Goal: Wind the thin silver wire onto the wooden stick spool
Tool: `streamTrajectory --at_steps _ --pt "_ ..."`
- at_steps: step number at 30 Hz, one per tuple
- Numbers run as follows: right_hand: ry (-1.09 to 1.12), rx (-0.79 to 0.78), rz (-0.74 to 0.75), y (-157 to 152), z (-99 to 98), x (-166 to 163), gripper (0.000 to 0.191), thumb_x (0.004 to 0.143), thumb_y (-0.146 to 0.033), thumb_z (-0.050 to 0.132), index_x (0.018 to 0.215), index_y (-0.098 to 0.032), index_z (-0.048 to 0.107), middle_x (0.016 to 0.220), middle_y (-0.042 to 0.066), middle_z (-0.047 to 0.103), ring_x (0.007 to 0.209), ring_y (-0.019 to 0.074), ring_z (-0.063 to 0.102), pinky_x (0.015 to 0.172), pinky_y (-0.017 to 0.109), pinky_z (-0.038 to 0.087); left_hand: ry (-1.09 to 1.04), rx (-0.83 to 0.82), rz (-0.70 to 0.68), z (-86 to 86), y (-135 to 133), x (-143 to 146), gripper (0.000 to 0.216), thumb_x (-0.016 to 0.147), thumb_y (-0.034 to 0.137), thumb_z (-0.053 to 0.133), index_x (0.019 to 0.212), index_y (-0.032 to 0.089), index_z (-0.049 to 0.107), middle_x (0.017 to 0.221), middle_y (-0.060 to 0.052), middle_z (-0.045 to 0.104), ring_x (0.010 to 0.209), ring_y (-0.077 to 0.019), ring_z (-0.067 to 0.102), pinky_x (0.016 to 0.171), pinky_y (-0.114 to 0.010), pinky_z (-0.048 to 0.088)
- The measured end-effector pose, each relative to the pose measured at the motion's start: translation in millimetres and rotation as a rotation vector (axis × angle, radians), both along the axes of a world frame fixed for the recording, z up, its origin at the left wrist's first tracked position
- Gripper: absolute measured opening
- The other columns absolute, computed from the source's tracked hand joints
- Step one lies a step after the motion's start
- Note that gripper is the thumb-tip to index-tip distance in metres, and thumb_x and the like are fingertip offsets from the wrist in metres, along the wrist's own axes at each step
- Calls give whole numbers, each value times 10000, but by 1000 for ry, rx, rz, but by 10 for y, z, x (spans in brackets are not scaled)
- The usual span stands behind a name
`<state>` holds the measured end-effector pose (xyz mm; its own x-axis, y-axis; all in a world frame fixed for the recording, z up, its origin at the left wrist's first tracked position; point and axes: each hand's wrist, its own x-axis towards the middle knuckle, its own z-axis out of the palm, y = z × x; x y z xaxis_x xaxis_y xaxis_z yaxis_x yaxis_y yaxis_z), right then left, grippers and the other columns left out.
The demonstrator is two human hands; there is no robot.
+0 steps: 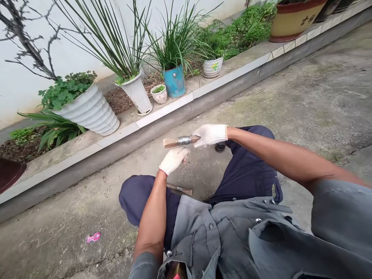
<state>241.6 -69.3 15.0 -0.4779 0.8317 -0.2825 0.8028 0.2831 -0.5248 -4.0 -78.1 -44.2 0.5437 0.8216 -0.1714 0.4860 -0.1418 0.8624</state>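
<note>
My right hand point(209, 135), in a white knit glove, is closed round one end of a wooden stick point(171, 143) with silvery wire point(183, 140) wound about its middle. The stick lies nearly level, its pale end pointing left. Just below it is my left hand point(173, 159), also gloved, with curled fingers close to the wire coil; what they hold, if anything, is too small to make out. On the concrete between my legs lies a second wooden stick point(183, 190) with a wire-like winding, partly hidden by my left leg.
A raised bed with a tiled edge point(165, 110) runs diagonally ahead. On it stand a ribbed white pot point(93, 110), a tall white pot point(138, 95), a blue pot point(174, 82) and a yellow pot point(293, 21). A pink object point(93, 237) lies on the concrete at left.
</note>
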Motion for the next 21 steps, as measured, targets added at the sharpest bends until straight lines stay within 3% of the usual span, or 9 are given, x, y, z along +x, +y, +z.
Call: streamTrajectory --at_steps 3,10,14,17,21 --pt "-134 185 -60 167 12 -84 347 875 -506 631 992 -189 708 813 18 705 716 143 595 651 241 358 -15 -13 14 49 -30 -12 288 990 420 511 874 181 620 679 16 621 613 -141 609 626 -240 470" --pt "-283 337 -213 594 134 -165 417 918 -502 565 1210 -247 718 1082 89 764 930 232 697 750 278 436 33 6 9 162 -70 -84 272 995 389 492 894 179 631 694 21 610 618 -132 602 645 -237 475" --pt "-421 420 -269 836 159 -121 392 937 -401 553 1221 -201 734 1097 170 762 1015 296 714 850 345 475 56 -10 26 269 -49 -60 287 987 409 499 933 175 656 677 20 617 610 -137 609 621 -235 456" --pt "-521 395 -229 963 95 -79 371 898 -280 594 1207 -145 748 1074 219 759 1014 331 724 863 398 494 80 -2 -30 435 83 -48 319 980 460 505 916 181 647 665 22 624 584 -135 601 600 -236 440" --pt "-637 356 -34 994 -74 -66 337 850 -178 603 1125 -100 782 1042 232 760 990 334 727 831 404 507 239 140 -76 670 487 -106 326 974 466 484 888 192 638 625 31 604 550 -138 566 551 -242 389"
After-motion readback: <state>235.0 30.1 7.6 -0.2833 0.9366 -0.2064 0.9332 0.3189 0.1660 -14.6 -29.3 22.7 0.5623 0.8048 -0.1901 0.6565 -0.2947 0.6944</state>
